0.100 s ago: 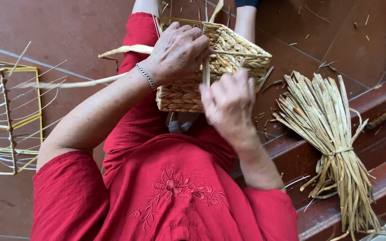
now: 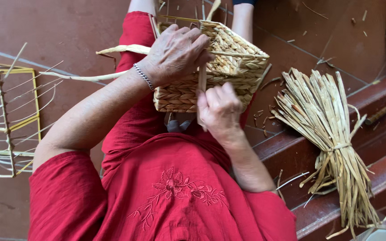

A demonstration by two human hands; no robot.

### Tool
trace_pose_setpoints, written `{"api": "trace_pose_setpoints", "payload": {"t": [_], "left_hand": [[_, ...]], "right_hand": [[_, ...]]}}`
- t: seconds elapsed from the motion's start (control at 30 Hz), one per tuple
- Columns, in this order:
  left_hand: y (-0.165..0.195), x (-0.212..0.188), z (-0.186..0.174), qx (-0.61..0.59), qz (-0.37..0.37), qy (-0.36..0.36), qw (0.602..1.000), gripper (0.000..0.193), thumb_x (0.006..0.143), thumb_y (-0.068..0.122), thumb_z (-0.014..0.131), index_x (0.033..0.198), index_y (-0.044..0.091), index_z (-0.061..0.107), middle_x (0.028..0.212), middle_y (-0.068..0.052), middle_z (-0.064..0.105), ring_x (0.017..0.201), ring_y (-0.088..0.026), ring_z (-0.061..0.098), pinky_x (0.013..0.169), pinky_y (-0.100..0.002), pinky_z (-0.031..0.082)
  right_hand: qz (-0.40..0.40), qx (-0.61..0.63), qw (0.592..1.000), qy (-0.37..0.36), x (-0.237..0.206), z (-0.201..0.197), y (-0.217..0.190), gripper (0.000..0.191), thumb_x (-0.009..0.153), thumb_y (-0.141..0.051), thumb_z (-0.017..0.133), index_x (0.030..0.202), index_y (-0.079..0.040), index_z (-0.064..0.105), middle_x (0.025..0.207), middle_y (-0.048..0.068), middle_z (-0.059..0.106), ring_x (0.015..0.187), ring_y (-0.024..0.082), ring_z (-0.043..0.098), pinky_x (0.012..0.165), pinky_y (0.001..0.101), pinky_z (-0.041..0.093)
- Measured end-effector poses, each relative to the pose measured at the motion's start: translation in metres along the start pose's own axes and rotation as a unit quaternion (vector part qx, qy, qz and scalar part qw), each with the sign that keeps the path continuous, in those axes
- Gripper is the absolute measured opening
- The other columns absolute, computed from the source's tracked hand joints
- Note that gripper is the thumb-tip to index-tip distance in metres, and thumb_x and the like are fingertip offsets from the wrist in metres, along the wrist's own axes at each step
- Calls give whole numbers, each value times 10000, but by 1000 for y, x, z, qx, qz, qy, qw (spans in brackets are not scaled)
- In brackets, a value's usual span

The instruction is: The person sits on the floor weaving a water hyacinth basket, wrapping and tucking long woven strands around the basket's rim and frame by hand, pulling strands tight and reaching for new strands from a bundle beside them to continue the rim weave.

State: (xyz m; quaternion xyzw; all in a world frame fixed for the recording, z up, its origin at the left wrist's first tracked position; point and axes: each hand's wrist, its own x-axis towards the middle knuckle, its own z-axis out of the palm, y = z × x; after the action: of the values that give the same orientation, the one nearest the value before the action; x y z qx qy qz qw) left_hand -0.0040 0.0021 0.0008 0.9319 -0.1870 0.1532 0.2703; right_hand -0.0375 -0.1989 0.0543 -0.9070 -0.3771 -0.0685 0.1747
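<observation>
1. Since the earlier frame almost nothing had shifted: my left hand [image 2: 175, 53] stayed pressed on the top of the woven basket [image 2: 220, 71], and my right hand [image 2: 220, 109] sat at nearly the same spot below it, perhaps drawn a touch lower.
2. Basket position: it lay tilted on my lap in the upper middle of the frame, against my red clothing [image 2: 157, 178], its braided side facing the camera.
3. My left hand was spread wide over the basket's upper rim, fingers curled over the edge, holding it steady; a silver bracelet [image 2: 144, 76] sat at that wrist.
4. My right hand was closed in a narrow pinch on a flat straw strand [image 2: 202, 80] that ran up from my fist to the basket wall.
5. I judged the step in hand to be weaving: pulling that strand snug through the side.
6. The next move, as I read it, called for steady tension on the strand while the left hand kept the basket from turning.
7. A tied bundle of straw [image 2: 331, 138] lay at the right of the frame on the red step [image 2: 291, 156], and a yellow wire frame [image 2: 10, 120] lay at the left edge on the tiled floor [image 2: 68, 27].
</observation>
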Motion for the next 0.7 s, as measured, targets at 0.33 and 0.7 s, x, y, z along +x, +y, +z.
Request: {"api": "trace_pose_setpoints", "payload": {"t": [0.33, 0.7], "left_hand": [[16, 1, 27, -2, 2, 0, 1000, 281, 1053, 299, 670, 898, 76, 598, 864, -88, 632, 833, -295, 663, 692, -459, 503], [-40, 4, -55, -26, -34, 143, 989, 211, 1020, 299, 739, 1128, 122, 699, 1069, -86, 688, 1019, -317, 660, 875, -495, 488]], "right_hand": [[71, 114, 990, 51, -59, 43, 7, 349, 1033, -137, 671, 730, -59, 517, 581, 101, 560, 488, 281, 588, 470, 415, 443], [56, -16, 998, -38, -10, 20, -10, 402, 946, -409, 725, 684, -128, 605, 562, 53, 618, 436, 205, 587, 421, 358, 420]]}}
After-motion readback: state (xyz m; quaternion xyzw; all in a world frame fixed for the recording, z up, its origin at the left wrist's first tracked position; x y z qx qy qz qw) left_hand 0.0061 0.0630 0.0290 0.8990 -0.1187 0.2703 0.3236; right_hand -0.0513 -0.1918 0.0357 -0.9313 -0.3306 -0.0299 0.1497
